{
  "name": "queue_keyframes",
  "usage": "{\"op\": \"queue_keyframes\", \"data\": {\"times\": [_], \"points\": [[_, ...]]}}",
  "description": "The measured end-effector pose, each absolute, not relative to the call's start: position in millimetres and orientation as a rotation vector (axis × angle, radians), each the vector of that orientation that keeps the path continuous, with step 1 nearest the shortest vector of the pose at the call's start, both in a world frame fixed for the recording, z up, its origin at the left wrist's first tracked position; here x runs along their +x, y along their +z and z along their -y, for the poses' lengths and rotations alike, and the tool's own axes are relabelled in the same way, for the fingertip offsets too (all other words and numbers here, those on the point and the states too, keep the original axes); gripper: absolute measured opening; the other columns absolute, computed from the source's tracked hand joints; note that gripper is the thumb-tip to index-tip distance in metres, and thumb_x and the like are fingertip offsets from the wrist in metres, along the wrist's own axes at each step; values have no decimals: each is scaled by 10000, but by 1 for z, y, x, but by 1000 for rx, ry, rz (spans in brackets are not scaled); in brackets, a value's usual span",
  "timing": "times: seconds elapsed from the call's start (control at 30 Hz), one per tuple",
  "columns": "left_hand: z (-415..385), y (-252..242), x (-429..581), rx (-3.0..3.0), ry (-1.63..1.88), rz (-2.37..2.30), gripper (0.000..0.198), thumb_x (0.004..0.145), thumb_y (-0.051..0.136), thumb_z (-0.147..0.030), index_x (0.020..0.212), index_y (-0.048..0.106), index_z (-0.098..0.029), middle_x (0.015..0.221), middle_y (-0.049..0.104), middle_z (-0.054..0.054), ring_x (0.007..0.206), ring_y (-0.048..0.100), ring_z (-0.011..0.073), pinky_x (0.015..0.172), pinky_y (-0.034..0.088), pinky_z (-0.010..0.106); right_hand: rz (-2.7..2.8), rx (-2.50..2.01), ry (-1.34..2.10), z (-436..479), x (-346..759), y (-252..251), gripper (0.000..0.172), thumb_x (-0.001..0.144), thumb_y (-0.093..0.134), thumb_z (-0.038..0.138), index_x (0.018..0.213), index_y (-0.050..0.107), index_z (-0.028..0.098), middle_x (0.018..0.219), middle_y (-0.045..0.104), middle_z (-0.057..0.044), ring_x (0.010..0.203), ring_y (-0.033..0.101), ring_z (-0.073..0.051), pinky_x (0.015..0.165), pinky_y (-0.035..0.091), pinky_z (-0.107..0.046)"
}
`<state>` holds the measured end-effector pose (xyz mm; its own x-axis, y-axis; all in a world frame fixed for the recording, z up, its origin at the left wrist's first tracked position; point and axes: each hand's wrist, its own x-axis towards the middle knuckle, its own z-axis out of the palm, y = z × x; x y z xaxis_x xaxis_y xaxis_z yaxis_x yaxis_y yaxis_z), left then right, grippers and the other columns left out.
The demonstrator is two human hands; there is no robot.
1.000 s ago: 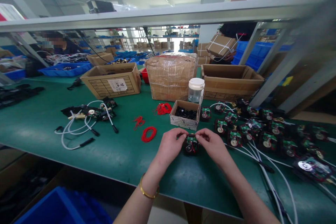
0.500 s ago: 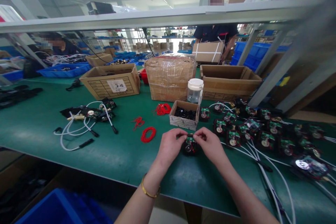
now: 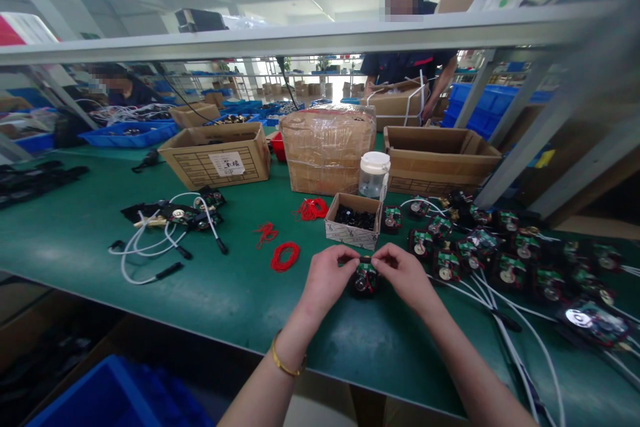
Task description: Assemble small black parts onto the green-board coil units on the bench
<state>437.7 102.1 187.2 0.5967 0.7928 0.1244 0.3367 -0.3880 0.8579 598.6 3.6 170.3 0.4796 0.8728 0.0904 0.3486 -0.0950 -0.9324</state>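
On the green bench in front of me sits a black housing with a green circuit board [image 3: 366, 279] and a round metal-looking part inside. At its top edge, a small dark strip-like piece [image 3: 366, 259] spans between my fingertips; its exact kind is too small to make out. My left hand [image 3: 327, 275] pinches the left end with thumb and forefinger, a gold bangle on that wrist. From the other side, my right hand [image 3: 404, 275] pinches the right end. Just beyond both hands stands a small open carton [image 3: 351, 235] of black parts.
Several similar circuit-board units [image 3: 510, 271] with white cables crowd the right side. Red wire coils [image 3: 285, 257] lie left of my hands. Behind stand a wrapped carton [image 3: 327, 153], a lidded plastic jar [image 3: 373, 177] and open boxes. Across the bench, a person handles a strapped carton [image 3: 395, 103].
Both hands keep their pinch at the housing's top edge, with barely any movement. The view has shifted slightly. Across the bench, the person's carton has tilted.
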Motion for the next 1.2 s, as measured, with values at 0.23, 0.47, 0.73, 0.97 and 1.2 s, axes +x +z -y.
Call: {"op": "queue_keyframes", "data": {"times": [0.23, 0.47, 0.73, 0.97, 1.2], "points": [[-102, 182, 437, 1975, 721, -889, 141, 859, 685, -164, 909, 795, -235, 928, 794, -6, 909, 723, 178, 902, 531, 295, 1107, -1665, 653, 3, 602, 168, 239, 810, 635, 423, 883, 706, 207, 774, 641, -2, 721, 576, -190, 677, 452, -318], [-100, 171, 428, 1906, 755, -789, 249, 861, 654, -121, 1026, 786, -251, 1029, 782, -4, 977, 722, 167, 955, 545, 292, 1133, -1639, 659, 15, 597, 164, 289, 820, 610, 361, 1059, 687, 219, 807, 609, 12, 736, 574, -180, 701, 470, -318], [-93, 160, 417, 1822, 686, -706, 485, 804, 632, -39, 1218, 724, -276, 1207, 730, 15, 978, 733, 161, 983, 568, 319, 1193, -1701, 648, 24, 584, 162, 402, 840, 538, 261, 1239, 587, 235, 826, 592, 19, 721, 582, -168, 674, 465, -306], [-86, 158, 415, 1696, 623, -667, 658, 746, 603, 43, 1320, 653, -275, 1334, 677, 37, 984, 737, 163, 943, 592, 309, 1194, -1761, 665, 30, 574, 160, 544, 825, 516, 177, 1362, 487, 257, 877, 571, 18, 726, 583, -163, 687, 467, -307], [-76, 154, 421, 1679, 682, -699, 675, 717, 610, 57, 1297, 647, -286, 1271, 678, 34, 984, 716, 161, 933, 582, 305, 1157, -1799, 605, 27, 567, 151, 612, 790, 595, 184, 1376, 458, 291, 836, 528, 51, 661, 562, -164, 656, 462, -316]]}}
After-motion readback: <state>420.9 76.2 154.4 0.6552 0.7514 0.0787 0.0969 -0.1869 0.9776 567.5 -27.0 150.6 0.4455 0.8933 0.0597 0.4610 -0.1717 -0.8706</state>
